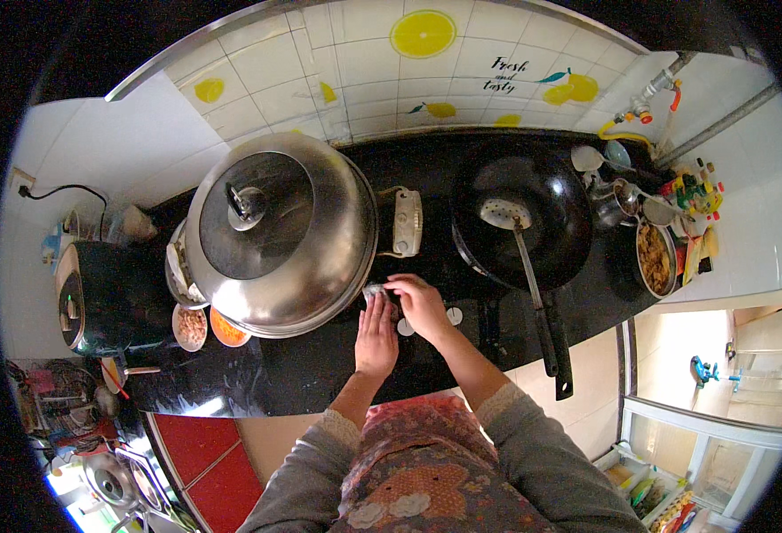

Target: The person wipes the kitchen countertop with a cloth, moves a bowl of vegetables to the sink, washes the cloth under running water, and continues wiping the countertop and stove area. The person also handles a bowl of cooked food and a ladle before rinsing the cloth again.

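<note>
Has a grey wad (374, 290) on the black counter (293, 382), just beside the near right rim of the steel pot lid (333, 222). Lays the left hand (377, 338) over the wad, fingers straight and together, released rather than clenched. Holds the right hand (419, 306) at the wad's right side, fingers partly bent; cannot tell whether grasping it or only touching it.

Includes a pale handle (407, 222) right of the pot lid and two round knobs (455, 316) to its near right. Includes a black wok (559, 213) farther right of the pot lid, with a slotted ladle (497, 213) inside.

At the near left of the pot lid, includes two bowls (180, 343), containing pink pieces (192, 328) and orange shreds (227, 329).
</note>
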{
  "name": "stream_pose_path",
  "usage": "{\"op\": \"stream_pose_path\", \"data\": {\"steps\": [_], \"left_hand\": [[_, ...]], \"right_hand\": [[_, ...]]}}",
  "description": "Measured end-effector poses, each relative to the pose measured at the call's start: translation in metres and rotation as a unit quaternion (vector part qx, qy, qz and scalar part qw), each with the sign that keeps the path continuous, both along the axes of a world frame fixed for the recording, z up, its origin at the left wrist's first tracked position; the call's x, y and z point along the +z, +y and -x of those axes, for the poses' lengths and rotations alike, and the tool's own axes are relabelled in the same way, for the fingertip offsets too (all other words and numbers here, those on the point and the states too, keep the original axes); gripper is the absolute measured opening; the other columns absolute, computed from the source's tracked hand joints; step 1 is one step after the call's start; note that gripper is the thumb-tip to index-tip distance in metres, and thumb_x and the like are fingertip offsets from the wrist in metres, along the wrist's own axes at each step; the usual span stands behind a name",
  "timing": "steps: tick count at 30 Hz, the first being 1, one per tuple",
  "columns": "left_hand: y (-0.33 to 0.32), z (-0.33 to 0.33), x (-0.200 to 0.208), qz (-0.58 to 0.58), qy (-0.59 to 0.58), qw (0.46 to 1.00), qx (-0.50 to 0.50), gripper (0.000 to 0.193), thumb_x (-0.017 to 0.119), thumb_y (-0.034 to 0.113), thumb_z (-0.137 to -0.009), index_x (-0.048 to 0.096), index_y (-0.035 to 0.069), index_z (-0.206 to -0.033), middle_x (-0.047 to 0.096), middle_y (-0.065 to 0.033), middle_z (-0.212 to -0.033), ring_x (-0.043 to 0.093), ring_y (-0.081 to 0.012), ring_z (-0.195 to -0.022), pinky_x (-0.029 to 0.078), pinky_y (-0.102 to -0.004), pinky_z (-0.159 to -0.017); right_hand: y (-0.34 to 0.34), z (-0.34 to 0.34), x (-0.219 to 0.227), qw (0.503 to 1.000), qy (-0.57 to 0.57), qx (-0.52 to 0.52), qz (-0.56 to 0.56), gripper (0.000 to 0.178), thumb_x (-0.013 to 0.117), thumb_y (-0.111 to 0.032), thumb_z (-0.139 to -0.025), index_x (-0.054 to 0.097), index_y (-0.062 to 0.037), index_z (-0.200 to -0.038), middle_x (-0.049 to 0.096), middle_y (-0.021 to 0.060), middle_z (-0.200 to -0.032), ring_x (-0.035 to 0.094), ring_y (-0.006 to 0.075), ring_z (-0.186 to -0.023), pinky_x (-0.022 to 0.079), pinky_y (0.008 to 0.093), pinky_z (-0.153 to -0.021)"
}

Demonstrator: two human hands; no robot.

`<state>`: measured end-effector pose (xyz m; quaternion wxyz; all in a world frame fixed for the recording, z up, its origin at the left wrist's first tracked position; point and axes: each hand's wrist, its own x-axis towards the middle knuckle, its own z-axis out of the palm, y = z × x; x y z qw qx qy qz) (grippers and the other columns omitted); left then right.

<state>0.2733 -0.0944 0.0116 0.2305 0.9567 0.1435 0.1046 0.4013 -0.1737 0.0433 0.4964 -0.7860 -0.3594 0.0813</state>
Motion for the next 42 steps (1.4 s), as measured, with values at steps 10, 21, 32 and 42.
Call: {"op": "stream_pose_path", "data": {"steps": [10, 21, 32, 42], "left_hand": [[0.037, -0.108, -0.006, -0.029, 0.123, 0.983, -0.136, 0.057, 0.048, 0.004, -0.086, 0.036, 0.001, -0.142, 0.033, -0.0169, -0.151, 0.030, -0.0310, -0.141, 0.032, -0.0391, -0.112], [-0.009, -0.113, 0.028, -0.116, 0.218, 0.924, -0.291, 0.049, 0.039, 0.026, -0.099, 0.036, 0.009, -0.145, 0.022, -0.0124, -0.157, 0.020, -0.0281, -0.146, 0.027, -0.0539, -0.112], [-0.035, -0.107, 0.016, -0.086, 0.152, 0.957, -0.233, 0.051, 0.045, 0.024, -0.094, 0.041, 0.007, -0.142, 0.026, -0.0181, -0.155, 0.027, -0.0332, -0.142, 0.030, -0.0597, -0.108], [-0.120, -0.123, 0.036, -0.106, 0.200, 0.898, -0.377, 0.037, 0.051, 0.028, -0.091, 0.062, 0.013, -0.123, 0.037, -0.0084, -0.151, 0.029, -0.0246, -0.142, 0.018, -0.0644, -0.111]], "right_hand": [[-0.060, 0.037, 0.011, 0.994, 0.061, -0.089, 0.016, 0.025, 0.056, 0.005, -0.083, 0.066, -0.0084, -0.101, 0.067, 0.0112, -0.092, 0.066, 0.0261, -0.081, 0.053, 0.0342, -0.073], [-0.100, 0.030, 0.008, 0.977, 0.005, -0.212, 0.026, 0.019, 0.059, 0.006, -0.080, 0.064, -0.0062, -0.094, 0.066, 0.0093, -0.090, 0.063, 0.0291, -0.084, 0.050, 0.0378, -0.075], [-0.104, 0.049, 0.008, 0.965, 0.015, -0.260, 0.024, 0.018, 0.058, 0.003, -0.083, 0.064, -0.0070, -0.097, 0.066, 0.0088, -0.096, 0.060, 0.0278, -0.090, 0.052, 0.0356, -0.075], [-0.158, 0.054, -0.034, 0.938, -0.068, -0.324, 0.104, 0.024, 0.060, -0.003, -0.083, 0.058, -0.0051, -0.107, 0.059, 0.0143, -0.100, 0.058, 0.0333, -0.095, 0.049, 0.0418, -0.075]]}}
